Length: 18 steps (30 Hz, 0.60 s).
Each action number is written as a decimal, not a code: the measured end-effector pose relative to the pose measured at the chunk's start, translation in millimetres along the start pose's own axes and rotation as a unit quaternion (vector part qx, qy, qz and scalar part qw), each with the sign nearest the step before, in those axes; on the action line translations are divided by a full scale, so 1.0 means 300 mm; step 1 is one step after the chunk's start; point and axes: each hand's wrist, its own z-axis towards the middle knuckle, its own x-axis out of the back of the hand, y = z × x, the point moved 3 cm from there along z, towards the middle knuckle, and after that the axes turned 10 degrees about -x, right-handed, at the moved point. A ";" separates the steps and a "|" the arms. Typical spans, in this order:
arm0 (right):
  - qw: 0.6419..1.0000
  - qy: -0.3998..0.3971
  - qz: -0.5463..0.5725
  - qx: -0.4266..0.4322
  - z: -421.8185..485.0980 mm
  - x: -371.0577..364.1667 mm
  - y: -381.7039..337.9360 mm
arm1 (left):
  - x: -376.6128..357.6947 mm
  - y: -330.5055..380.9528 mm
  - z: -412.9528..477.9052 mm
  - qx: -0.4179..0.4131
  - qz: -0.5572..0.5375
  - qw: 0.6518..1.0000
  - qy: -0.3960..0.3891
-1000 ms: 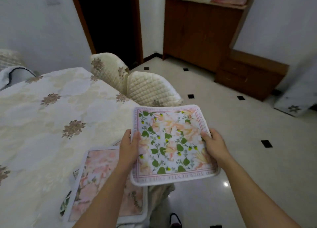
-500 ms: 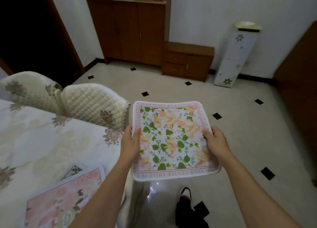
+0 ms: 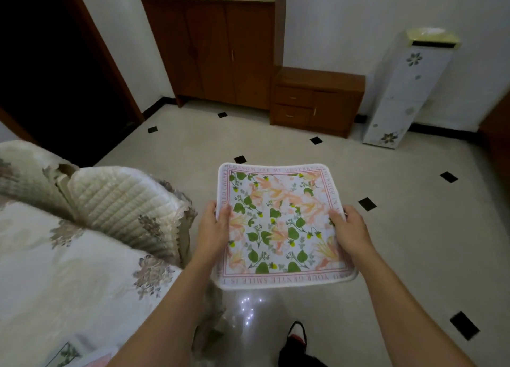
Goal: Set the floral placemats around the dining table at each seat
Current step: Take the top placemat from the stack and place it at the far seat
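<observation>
Floral placemat (image 3: 281,226) was in the air over the floor (image 3: 400,242), print side up, roughly level, just off the corner of the bench (image 3: 69,270). You had it by two opposite edges.

L hand (image 3: 214,228) grasped the mat's L edge: thumb on top, fingers tucked under and mostly out of sight. R hand (image 3: 350,228) grasped the R edge the same way, thumb on the print. The mat touched nothing but your hands. It had a pink lettered border, w/ green leaves + peach flowers inside.

The bench sat lower L, covered w/ a cream flowered cloth. A corner of a second placemat (image 3: 64,354) lay on it at the bottom of view, mostly cut off. Two quilted chair backs (image 3: 124,201) stood beside the bench, L of the held mat.

By the far wall were a brown cabinet (image 3: 220,49), a low drawer unit (image 3: 317,99) and a white flowered stand (image 3: 405,90). A dark shoe (image 3: 296,339) was on the floor below the mat.
</observation>
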 end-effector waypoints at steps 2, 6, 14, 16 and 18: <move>1.000 -0.007 -0.008 0.009 0.109 0.013 -0.070 | -0.055 0.032 0.095 0.011 -0.006 1.000 0.015; 0.999 -0.020 -0.029 0.020 0.318 0.022 -0.185 | -0.141 0.071 0.260 0.009 -0.001 0.999 0.036; 0.997 -0.061 -0.049 0.024 0.577 -0.105 -0.316 | -0.160 0.054 0.489 0.031 -0.013 0.997 0.069; 0.996 -0.072 -0.055 0.025 0.630 -0.160 -0.355 | -0.145 0.036 0.549 0.032 -0.012 0.996 0.077; 0.994 -0.084 -0.060 0.027 0.681 -0.220 -0.399 | -0.125 0.015 0.617 0.035 -0.003 0.995 0.090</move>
